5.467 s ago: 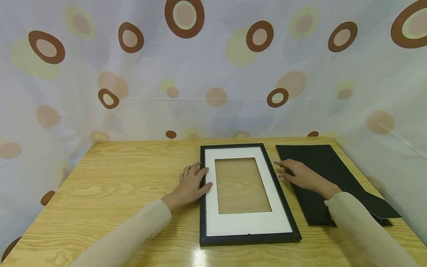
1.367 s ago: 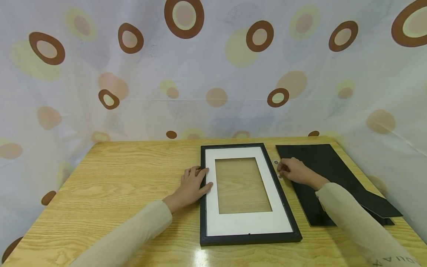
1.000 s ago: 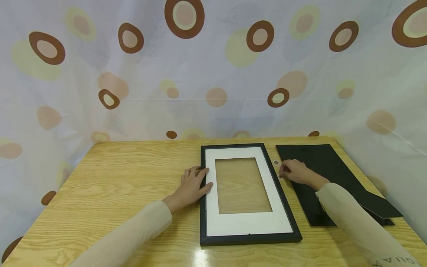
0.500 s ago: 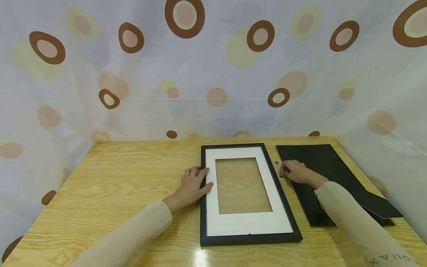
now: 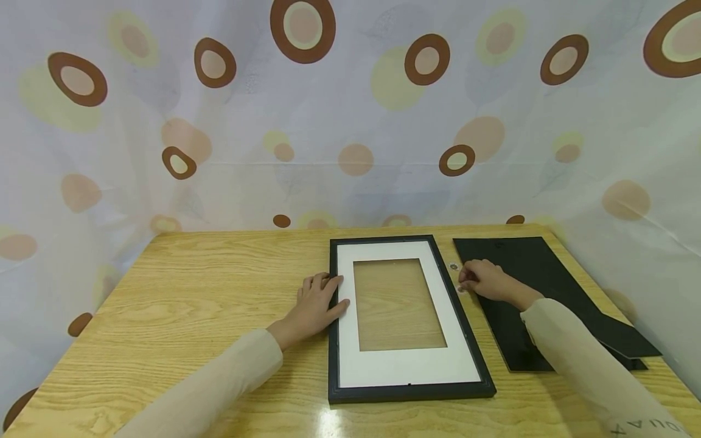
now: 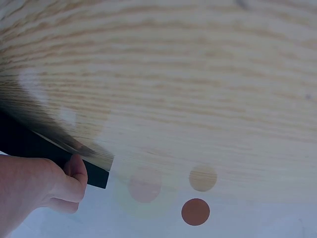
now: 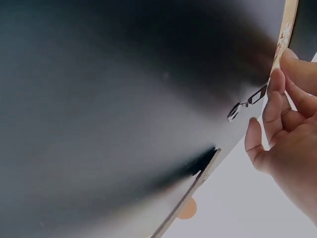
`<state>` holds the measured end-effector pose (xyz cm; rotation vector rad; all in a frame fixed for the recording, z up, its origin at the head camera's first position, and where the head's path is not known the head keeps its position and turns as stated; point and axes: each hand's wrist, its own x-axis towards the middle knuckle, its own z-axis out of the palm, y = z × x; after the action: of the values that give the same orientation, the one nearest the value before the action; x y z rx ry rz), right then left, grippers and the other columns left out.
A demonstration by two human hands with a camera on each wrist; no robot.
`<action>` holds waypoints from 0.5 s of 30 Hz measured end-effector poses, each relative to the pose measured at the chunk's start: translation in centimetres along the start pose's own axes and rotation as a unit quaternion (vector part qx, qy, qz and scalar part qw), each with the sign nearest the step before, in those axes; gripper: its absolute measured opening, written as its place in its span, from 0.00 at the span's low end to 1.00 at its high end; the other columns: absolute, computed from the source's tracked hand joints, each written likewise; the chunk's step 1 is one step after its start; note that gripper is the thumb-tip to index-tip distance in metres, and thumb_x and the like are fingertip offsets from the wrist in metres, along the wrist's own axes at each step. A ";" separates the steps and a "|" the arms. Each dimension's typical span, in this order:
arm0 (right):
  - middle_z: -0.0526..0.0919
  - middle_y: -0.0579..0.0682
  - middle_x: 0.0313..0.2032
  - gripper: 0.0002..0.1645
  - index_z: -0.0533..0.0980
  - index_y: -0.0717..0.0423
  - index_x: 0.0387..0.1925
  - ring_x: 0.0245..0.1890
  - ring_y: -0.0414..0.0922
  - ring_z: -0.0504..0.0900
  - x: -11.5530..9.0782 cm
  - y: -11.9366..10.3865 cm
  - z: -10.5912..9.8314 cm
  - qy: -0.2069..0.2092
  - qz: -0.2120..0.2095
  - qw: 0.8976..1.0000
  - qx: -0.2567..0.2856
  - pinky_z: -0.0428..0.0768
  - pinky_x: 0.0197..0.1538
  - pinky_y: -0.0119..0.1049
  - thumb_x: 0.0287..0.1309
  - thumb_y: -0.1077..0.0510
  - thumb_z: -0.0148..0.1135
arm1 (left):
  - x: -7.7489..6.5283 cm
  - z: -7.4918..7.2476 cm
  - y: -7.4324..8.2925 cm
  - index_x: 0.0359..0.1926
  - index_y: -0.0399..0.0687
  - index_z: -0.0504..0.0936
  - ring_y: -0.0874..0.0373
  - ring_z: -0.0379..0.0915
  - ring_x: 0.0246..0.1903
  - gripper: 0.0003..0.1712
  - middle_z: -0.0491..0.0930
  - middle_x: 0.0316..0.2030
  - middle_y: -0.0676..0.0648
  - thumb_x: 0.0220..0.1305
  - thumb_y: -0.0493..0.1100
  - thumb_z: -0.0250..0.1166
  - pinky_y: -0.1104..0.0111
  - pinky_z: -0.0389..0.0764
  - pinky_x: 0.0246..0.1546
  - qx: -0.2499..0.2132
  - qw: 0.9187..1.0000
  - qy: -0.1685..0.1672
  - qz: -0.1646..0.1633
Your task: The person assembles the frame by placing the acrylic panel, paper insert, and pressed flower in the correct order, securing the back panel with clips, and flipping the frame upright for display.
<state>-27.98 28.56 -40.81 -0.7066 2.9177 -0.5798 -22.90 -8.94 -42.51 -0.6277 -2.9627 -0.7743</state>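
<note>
A black picture frame (image 5: pixel 412 392) with a white mat (image 5: pixel 408 368) lies flat on the wooden table. My left hand (image 5: pixel 313 304) holds its left side, thumb and index finger over the inner edge; the left wrist view shows curled fingers at the black frame (image 6: pixel 96 174). Right of the frame are two small clear pieces with dark marks, a far piece (image 5: pixel 454 266) and a near piece (image 5: pixel 460 289). My right hand (image 5: pixel 487 281) has thumb and index fingertips together at the near one, pinching there. The right wrist view shows that hand (image 7: pixel 292 134) beside the black backing board (image 7: pixel 124 99).
The black backing board (image 5: pixel 509 255) lies under my right forearm, its stand leg (image 5: pixel 627 337) jutting out to the right. A metal hanger (image 7: pixel 247 103) is on the board. Patterned cloth (image 5: pixel 328 182) encloses the table (image 5: pixel 208 286) at the back and sides.
Several seconds ago my right fingers were spread at both clear pieces; now they are drawn together at the near one. Over the last second they shift slightly. The left hand and frame stay put.
</note>
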 end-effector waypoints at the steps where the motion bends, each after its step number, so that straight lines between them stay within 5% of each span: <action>1: 0.78 0.50 0.28 0.02 0.73 0.62 0.32 0.28 0.40 0.74 0.0 0.1 0.0 -0.001 -0.006 1.000 0.011 0.71 0.33 0.38 0.55 0.68 0.57 | 0.0 0.0 0.0 0.64 0.46 0.63 0.39 0.49 0.61 0.31 0.58 0.61 0.33 0.64 0.55 0.54 0.46 0.54 0.57 0.000 1.000 0.000 0.000; 7: 0.78 0.51 0.29 0.05 0.71 0.63 0.34 0.29 0.40 0.75 -0.1 0.2 0.1 -0.003 -0.013 0.998 0.060 0.73 0.31 0.33 0.54 0.72 0.54 | 0.1 0.1 -0.2 0.65 0.46 0.62 0.40 0.48 0.61 0.32 0.57 0.62 0.34 0.64 0.55 0.54 0.48 0.54 0.57 0.001 1.000 -0.002 -0.003; 15: 0.78 0.50 0.29 0.05 0.71 0.63 0.34 0.28 0.38 0.74 0.2 0.3 0.1 -0.002 -0.020 0.999 0.043 0.73 0.31 0.33 0.55 0.71 0.53 | 0.0 0.1 -0.1 0.65 0.47 0.62 0.40 0.48 0.61 0.32 0.57 0.62 0.34 0.64 0.55 0.53 0.47 0.54 0.58 0.001 1.000 -0.005 -0.005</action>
<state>-28.22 28.65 -41.04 -0.7552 2.8603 -0.7027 -22.99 -9.00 -42.62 -0.6196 -2.9766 -0.7718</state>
